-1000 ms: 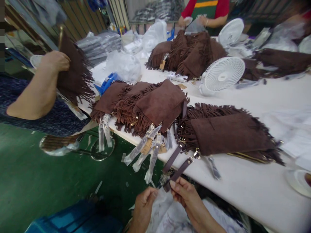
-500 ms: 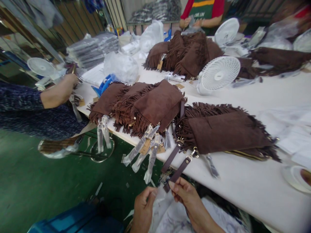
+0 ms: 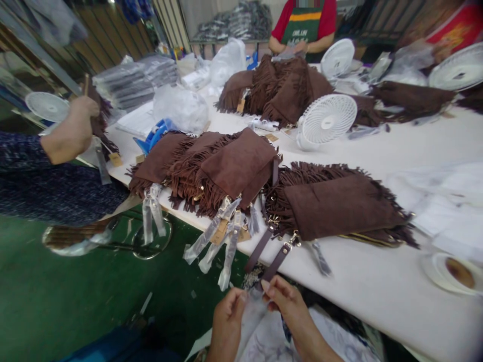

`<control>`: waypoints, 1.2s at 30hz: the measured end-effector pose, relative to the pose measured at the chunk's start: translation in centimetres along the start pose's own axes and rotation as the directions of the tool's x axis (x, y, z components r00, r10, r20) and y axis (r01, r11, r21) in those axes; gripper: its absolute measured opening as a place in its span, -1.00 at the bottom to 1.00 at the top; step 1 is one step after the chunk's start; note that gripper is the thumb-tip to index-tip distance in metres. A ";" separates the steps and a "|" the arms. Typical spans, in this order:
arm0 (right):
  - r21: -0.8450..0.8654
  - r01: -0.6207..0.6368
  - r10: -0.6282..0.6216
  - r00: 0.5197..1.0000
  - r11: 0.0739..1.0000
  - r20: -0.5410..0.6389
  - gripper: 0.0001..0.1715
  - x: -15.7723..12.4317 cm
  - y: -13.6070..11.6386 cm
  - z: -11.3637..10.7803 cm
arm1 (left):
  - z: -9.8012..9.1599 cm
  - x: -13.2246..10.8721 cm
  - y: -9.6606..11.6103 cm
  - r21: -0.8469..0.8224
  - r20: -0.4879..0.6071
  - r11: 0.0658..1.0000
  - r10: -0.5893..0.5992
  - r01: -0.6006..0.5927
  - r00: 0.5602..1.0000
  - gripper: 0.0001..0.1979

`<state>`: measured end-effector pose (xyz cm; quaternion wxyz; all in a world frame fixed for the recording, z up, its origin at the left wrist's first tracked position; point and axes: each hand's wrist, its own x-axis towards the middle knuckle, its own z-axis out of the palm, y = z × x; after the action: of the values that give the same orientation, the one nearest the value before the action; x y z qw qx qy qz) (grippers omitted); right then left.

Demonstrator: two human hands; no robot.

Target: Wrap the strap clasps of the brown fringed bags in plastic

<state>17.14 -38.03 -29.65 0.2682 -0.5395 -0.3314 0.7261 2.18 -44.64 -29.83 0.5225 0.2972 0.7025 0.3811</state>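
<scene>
My left hand [image 3: 229, 314] is closed in a pinch on a clear plastic sleeve [image 3: 254, 301]. Close beside it, my right hand [image 3: 289, 309] pinches the lower end of a dark brown wrist strap [image 3: 277, 261], where the plastic meets it. A gold clasp joins this strap to a brown fringed bag [image 3: 339, 206] lying at the table's edge. A second strap [image 3: 259, 247] hangs to its left, bare. Left of that, more fringed bags [image 3: 237, 163] lie overlapped, their straps [image 3: 230, 251] wrapped in clear plastic and hanging over the edge with tan tags.
White fans [image 3: 328, 120] stand on the white table [image 3: 377, 281]. A tape roll [image 3: 453, 274] sits at right. Across the table are another bag pile [image 3: 281, 85] and a co-worker in a green apron [image 3: 304, 27]. At left, a co-worker's hand [image 3: 71, 130] holds a brown item above a stool [image 3: 75, 236].
My hands have moved slightly closer together at the strap end. The co-worker's hand at left has shifted left and lower. The whole view has turned a little to the right.
</scene>
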 end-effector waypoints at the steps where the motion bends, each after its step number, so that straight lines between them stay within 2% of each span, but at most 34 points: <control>1: -0.004 0.011 -0.011 1.000 1.000 -0.014 -0.50 0.1 0.1 -0.1 | 0.2 -0.1 0.1 -0.055 0.015 0.998 -0.025 0.025 1.000 -0.61; 7: 0.023 0.002 -0.002 1.000 1.000 -0.001 -0.47 0.3 0.0 -0.1 | 1.5 -0.9 1.2 -0.386 0.133 0.909 -0.113 0.157 0.985 -0.52; 10: 0.018 -0.002 0.002 1.000 1.000 0.004 -0.46 0.3 -0.3 0.0 | 2.0 -0.8 1.6 -0.449 0.144 0.876 -0.123 0.176 0.982 -0.49; 14: 0.003 0.048 -0.048 0.999 0.999 0.012 -0.48 0.3 -0.2 -0.3 | 2.5 -0.2 1.8 -0.448 0.112 0.879 -0.130 0.167 0.985 -0.54; 18: -0.013 0.055 -0.054 0.998 0.998 0.011 -0.48 0.5 -0.2 -1.1 | 3.1 0.3 2.0 -0.395 0.130 0.900 -0.144 0.185 0.981 -0.53; 22: 0.003 0.068 -0.068 0.996 0.998 0.050 -0.50 0.1 -0.2 -1.4 | 3.6 0.6 1.9 -0.351 0.143 0.924 -0.106 0.151 0.984 -0.55; 27: -0.002 0.047 -0.047 0.985 0.999 0.163 -0.52 -0.9 0.3 -1.0 | 2.6 0.5 2.4 -0.321 0.196 0.934 -0.097 0.157 0.976 -0.56; 29: 0.009 0.031 -0.032 0.992 0.999 0.120 -0.51 -0.9 0.2 -1.1 | 1.6 0.3 2.4 -0.295 0.182 0.934 -0.150 0.200 0.972 -0.55; 32: 0.076 0.034 -0.029 0.997 0.997 -0.067 -0.41 -0.3 -0.7 -1.6 | 0.3 -0.1 2.1 -0.247 0.097 0.939 -0.222 0.240 0.970 -0.49; 36: 0.161 0.036 -0.008 0.985 0.986 -0.171 -0.41 1.0 -2.5 -2.2 | -0.1 -0.3 1.5 -0.242 0.125 0.943 -0.202 0.227 0.971 -0.49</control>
<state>19.11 -35.26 -28.73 0.3469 -0.5717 -0.2527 0.6993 2.22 -44.06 -28.41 0.6288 0.1676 0.6491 0.3939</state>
